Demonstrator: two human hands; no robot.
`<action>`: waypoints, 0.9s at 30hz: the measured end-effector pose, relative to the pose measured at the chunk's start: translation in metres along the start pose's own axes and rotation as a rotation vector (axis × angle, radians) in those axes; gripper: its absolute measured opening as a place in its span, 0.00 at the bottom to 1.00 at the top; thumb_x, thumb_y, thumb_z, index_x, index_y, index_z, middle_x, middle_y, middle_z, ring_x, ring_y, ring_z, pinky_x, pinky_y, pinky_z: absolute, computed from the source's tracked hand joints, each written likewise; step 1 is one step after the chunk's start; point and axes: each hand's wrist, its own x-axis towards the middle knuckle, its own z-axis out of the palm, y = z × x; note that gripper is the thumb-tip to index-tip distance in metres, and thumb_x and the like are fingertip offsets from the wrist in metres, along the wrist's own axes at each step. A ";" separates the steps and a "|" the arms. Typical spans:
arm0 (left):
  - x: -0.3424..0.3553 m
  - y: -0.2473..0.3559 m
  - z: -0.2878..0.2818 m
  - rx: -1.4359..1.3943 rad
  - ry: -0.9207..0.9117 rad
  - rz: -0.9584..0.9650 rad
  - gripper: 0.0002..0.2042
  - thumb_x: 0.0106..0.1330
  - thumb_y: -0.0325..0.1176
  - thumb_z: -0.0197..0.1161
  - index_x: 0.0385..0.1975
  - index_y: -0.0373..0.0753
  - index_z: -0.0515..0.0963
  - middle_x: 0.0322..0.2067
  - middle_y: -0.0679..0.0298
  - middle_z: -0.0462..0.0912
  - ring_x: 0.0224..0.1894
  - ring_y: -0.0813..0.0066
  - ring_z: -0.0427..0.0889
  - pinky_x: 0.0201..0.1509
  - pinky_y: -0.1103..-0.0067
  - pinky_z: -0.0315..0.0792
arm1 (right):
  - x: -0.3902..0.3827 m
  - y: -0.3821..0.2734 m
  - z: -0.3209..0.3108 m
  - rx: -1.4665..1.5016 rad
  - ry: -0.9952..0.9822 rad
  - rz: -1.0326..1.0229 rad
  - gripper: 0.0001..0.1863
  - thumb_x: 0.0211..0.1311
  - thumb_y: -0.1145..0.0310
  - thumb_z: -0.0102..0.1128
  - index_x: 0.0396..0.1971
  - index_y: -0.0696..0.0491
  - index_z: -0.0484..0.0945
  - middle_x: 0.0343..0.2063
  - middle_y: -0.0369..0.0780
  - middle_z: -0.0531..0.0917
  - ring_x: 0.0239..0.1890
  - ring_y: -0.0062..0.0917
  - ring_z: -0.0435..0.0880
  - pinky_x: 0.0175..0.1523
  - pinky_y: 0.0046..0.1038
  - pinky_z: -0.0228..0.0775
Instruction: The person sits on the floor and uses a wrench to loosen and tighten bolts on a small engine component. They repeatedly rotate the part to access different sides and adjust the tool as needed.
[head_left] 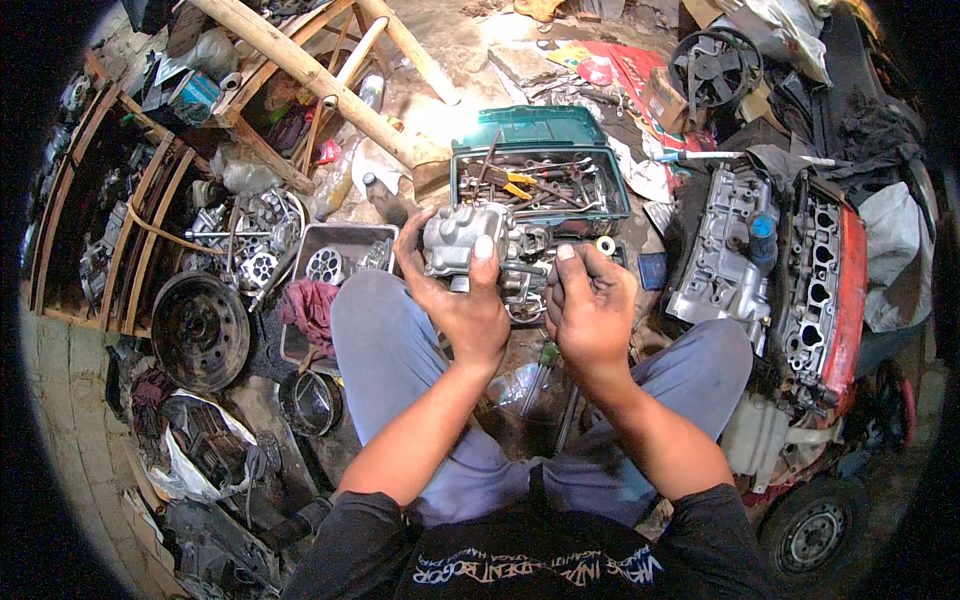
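My left hand [462, 300] grips a grey cast-metal carburettor body [455, 238], thumb pressed on its top. My right hand [590, 305] is closed on the carburettor's darker right half [522, 262], held up above my knees. What sits inside the right fist is hidden. Both forearms come up from the lower edge over my grey trousers.
An open green toolbox [540, 180] of wrenches lies on the floor just beyond the hands. A grey cylinder head and engine block [770, 260] stand at the right. A metal tray [345, 250], a wheel rim [198, 328] and wooden poles [320, 80] crowd the left.
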 end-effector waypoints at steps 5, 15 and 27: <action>0.002 0.003 -0.003 0.062 -0.003 0.011 0.30 0.61 0.44 0.67 0.55 0.29 0.66 0.50 0.53 0.70 0.56 0.62 0.69 0.65 0.68 0.60 | -0.005 -0.029 0.008 -0.079 -0.057 -0.034 0.09 0.67 0.71 0.62 0.30 0.60 0.79 0.25 0.37 0.80 0.31 0.17 0.79 0.36 0.23 0.70; 0.003 0.002 -0.002 0.099 -0.013 0.038 0.28 0.62 0.41 0.66 0.54 0.29 0.66 0.49 0.53 0.71 0.55 0.62 0.71 0.64 0.68 0.62 | -0.004 -0.027 0.016 -0.250 0.027 -0.351 0.13 0.69 0.73 0.59 0.23 0.59 0.75 0.17 0.27 0.69 0.22 0.08 0.64 0.24 0.19 0.55; 0.004 -0.002 0.001 -0.133 -0.009 -0.317 0.19 0.69 0.35 0.61 0.54 0.31 0.68 0.47 0.56 0.74 0.51 0.69 0.73 0.60 0.74 0.66 | 0.001 -0.046 0.010 -0.331 -0.174 -0.415 0.08 0.67 0.76 0.57 0.27 0.61 0.76 0.17 0.37 0.75 0.23 0.14 0.70 0.28 0.24 0.63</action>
